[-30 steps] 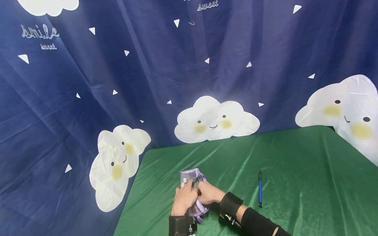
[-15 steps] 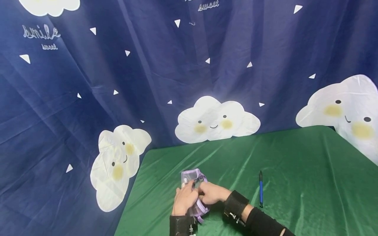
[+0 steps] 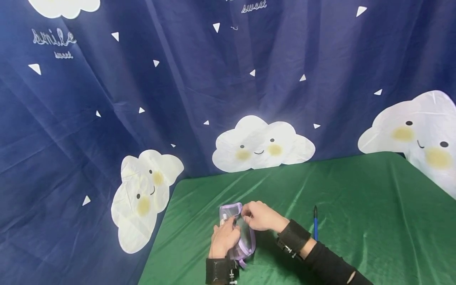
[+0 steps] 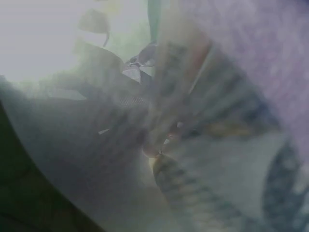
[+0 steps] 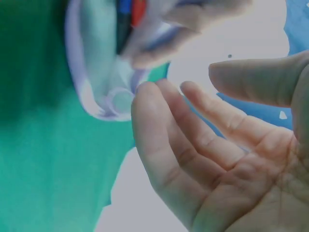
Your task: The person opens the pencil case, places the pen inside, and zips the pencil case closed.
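Note:
A clear pencil case [image 3: 246, 248] with purple trim lies on the green cloth, its top parted. My left hand [image 3: 224, 239] grips its left side, and in the right wrist view fingers of that hand [image 5: 183, 29] pinch the case's edge. Inside are a black-and-blue pen [image 5: 124, 29] and a red one [image 5: 139, 9]; a white-tipped item [image 3: 225, 216] shows beside the left fingers. Over the case's far right end is my right hand [image 3: 261, 215], its fingers loosely bent and thumb apart, nothing between them. A round ring [image 5: 120, 100] sits at that end. The left wrist view is hazy and close.
A blue pen [image 3: 315, 227] lies on the green cloth [image 3: 356, 198] to the right, its lower end hidden by the right wristband [image 3: 293, 237]. Behind the table hangs a dark blue curtain [image 3: 199, 79] with smiling clouds.
My right hand has come up out of the pencil case and moved away toward its far end, to the right. The left hand stays on the case.

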Demonstrator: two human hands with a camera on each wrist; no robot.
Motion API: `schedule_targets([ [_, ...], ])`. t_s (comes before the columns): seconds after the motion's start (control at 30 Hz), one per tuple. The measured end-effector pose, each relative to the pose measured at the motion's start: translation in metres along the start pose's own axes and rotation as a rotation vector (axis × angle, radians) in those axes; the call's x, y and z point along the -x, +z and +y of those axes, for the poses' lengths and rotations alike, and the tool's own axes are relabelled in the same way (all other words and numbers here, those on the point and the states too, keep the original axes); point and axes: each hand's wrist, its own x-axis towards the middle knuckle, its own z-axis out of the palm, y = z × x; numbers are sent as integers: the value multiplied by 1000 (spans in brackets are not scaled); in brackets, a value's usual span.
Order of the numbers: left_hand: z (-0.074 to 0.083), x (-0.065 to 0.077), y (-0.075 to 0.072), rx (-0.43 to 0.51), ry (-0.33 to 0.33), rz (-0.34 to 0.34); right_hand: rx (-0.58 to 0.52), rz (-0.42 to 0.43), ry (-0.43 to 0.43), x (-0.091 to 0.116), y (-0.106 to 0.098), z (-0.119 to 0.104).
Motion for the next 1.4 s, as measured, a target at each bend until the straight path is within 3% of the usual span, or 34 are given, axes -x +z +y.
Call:
schedule_targets([
  [0.3, 1, 2, 0, 23, -15, -4, 19, 174, 57, 6, -36, -17],
  [0.63, 1, 6, 1, 31, -22, 12, 120, 378, 66, 23, -69, -28],
  [1.03, 4, 4, -1, 31, -22, 21, 187, 508, 131, 45, -101, -19],
  [1.4, 4, 5, 0, 21, -24, 15, 201, 594, 240, 79, -121, -3],
])
